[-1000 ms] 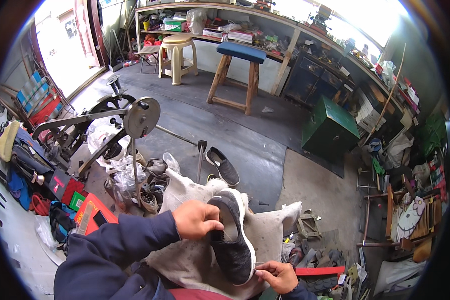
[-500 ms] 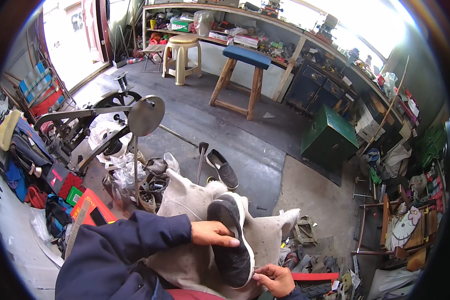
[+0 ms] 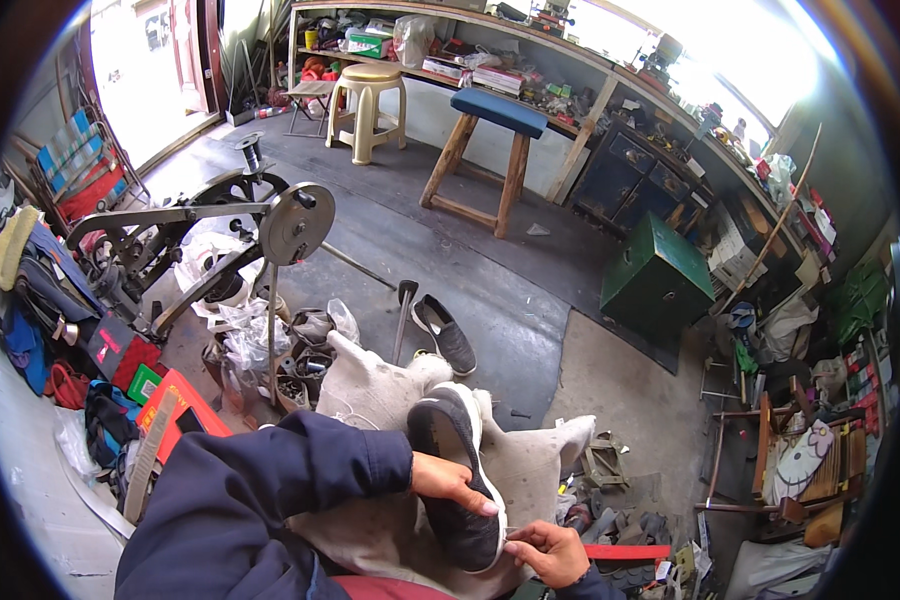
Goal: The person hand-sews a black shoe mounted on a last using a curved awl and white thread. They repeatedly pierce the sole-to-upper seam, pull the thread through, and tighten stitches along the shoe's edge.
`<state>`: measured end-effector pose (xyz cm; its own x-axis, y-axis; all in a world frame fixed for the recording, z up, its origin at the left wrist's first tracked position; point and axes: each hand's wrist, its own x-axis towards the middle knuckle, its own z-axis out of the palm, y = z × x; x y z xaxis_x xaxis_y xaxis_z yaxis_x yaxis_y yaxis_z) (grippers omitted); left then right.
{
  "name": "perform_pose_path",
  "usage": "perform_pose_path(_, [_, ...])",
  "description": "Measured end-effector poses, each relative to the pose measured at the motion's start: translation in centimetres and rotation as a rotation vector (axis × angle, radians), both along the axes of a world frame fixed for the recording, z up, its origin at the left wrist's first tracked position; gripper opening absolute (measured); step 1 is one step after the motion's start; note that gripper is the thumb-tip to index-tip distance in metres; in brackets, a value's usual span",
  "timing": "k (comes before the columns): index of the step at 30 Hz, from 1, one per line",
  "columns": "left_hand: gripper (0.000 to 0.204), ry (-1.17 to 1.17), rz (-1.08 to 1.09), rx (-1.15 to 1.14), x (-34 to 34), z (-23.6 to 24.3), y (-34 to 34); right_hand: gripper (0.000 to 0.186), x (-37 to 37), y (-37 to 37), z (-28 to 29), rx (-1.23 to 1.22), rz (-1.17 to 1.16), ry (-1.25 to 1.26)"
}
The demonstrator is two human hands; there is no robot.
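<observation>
A dark slip-on shoe (image 3: 448, 480) with a white sole edge lies across the pale cloth (image 3: 360, 515) on my lap, its opening away from me. My left hand (image 3: 454, 483) wraps over its upper, the thumb pressing near the white edge. At the near right end of that edge, my right hand (image 3: 550, 552) pinches finger and thumb together. Something thin, seen only in part, is at those fingertips. A loose pale thread (image 3: 351, 414) curls on the cloth at the left. The other dark shoe (image 3: 444, 336) sits on the floor just beyond the cloth.
A hand-cranked metal machine with a round wheel (image 3: 296, 224) stands at the left. Further off are a plastic stool (image 3: 367, 112), a blue-topped wooden stool (image 3: 485, 150) and a green box (image 3: 658, 268). A red strip (image 3: 625, 552) and scraps lie by my right hand.
The shoe's far end has swung a little left. My left hand has slid right and down toward the sole edge. The loose thread has shifted on the cloth. My right hand stays pinched there.
</observation>
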<state>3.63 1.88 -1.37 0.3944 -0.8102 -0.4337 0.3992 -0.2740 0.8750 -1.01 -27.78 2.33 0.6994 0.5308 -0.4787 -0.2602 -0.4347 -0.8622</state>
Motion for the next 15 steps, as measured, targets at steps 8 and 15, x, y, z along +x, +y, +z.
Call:
perform_pose_path(8, [0.080,0.151,-0.046,-0.093,-0.4,-1.1,0.7,0.014,-2.6,0.9,-3.1,0.194,-0.265,0.002])
perform_pose_path(15, [0.082,0.000,-0.029,0.029,-0.2,-1.5,0.9,0.018,-3.5,2.3,-1.4,0.064,-0.199,-0.229])
